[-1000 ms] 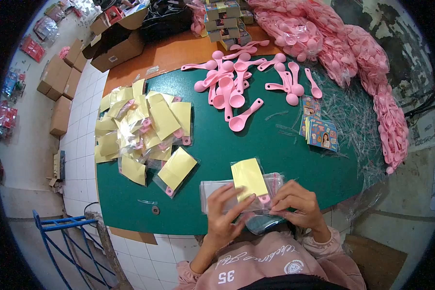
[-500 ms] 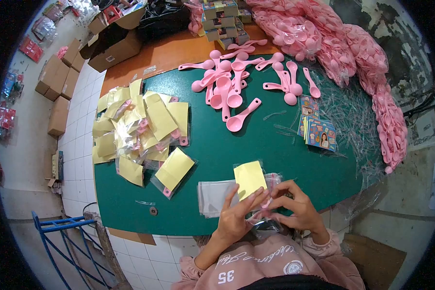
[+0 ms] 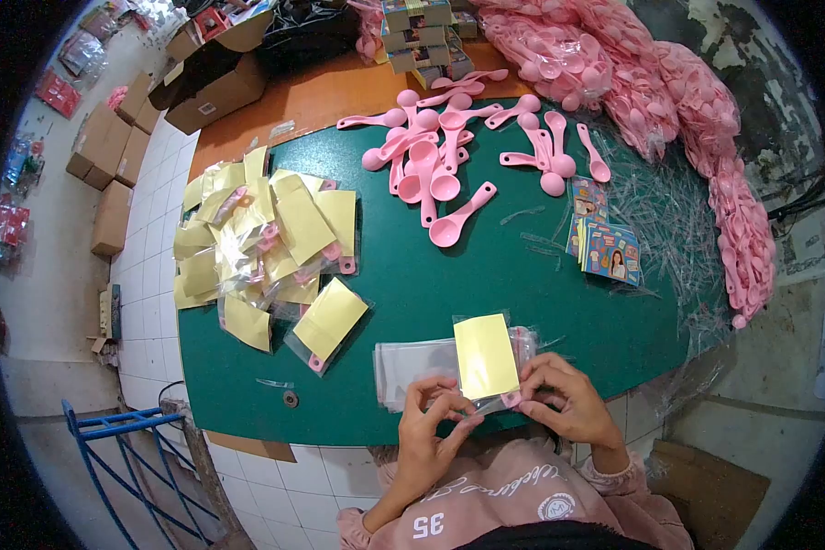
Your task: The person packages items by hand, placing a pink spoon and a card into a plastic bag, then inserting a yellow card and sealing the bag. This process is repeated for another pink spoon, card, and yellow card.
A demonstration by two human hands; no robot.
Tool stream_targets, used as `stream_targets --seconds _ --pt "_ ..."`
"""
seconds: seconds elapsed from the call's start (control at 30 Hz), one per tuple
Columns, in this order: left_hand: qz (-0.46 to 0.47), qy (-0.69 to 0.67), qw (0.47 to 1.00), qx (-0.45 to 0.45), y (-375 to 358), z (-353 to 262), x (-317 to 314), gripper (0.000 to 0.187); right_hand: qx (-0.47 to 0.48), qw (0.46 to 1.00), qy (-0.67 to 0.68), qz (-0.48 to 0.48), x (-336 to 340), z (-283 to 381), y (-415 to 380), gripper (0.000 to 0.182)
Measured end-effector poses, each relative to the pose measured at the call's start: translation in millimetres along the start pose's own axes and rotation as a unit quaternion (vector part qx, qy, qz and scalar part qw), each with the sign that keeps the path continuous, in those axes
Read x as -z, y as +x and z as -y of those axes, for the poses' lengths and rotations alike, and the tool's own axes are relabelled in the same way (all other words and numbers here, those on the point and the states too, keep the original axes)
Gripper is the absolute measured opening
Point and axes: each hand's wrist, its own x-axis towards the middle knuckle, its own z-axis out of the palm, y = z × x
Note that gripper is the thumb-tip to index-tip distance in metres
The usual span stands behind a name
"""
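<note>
Both hands pinch the lower edge of a clear plastic bag (image 3: 490, 403) at the front of the green table. Inside it is a yellow card (image 3: 486, 357), and a bit of pink spoon handle (image 3: 511, 399) shows at its lower right corner. My left hand (image 3: 431, 429) has the bag's lower left corner between thumb and fingers. My right hand (image 3: 568, 403) grips the lower right corner by the pink handle. Under the held bag lies a stack of flat clear bags (image 3: 412, 371).
Filled bags with yellow cards (image 3: 293, 225) are heaped at left. Loose pink spoons (image 3: 445, 188) lie at the back middle. Printed cards (image 3: 611, 252) and clear plastic strips (image 3: 660, 220) lie at right, beside long bags of pink spoons (image 3: 628, 96). A metal washer (image 3: 291, 399) sits near the front edge.
My left hand has moved down off the yellow card to the bag's lower left corner. The card now stands straighter and shows in full. The right hand has shifted slightly right.
</note>
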Motion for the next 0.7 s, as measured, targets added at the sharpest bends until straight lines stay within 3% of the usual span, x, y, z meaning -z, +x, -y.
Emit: stream_targets --seconds 0.07,0.13,0.37,0.47,0.53,0.7 --pt "0.018 -0.051 0.997 0.052 -4 1 -2 0.014 -0.038 0.998 0.046 0.008 -4 -5 -2 0.009" --pt "0.051 -0.116 0.983 0.133 -6 -3 -2 0.012 -0.082 0.979 0.187 0.001 -9 -10 -3 0.008" --pt "0.004 -0.114 0.981 0.155 -8 6 -10 0.009 -0.119 0.979 0.145 -0.083 -19 1 -1 0.009" --pt "-0.006 -0.043 0.994 0.1 -7 4 -10 0.011 -0.12 0.979 0.133 -0.099 -20 0 -1 0.011" --pt "-0.026 -0.154 0.969 0.192 -12 8 -14 0.015 -0.119 0.981 0.113 -0.107 -21 0 -1 0.011" --pt "-0.056 -0.236 0.956 0.164 -14 11 -18 0.014 -0.102 0.984 0.113 -0.088 -22 -1 -3 0.012"
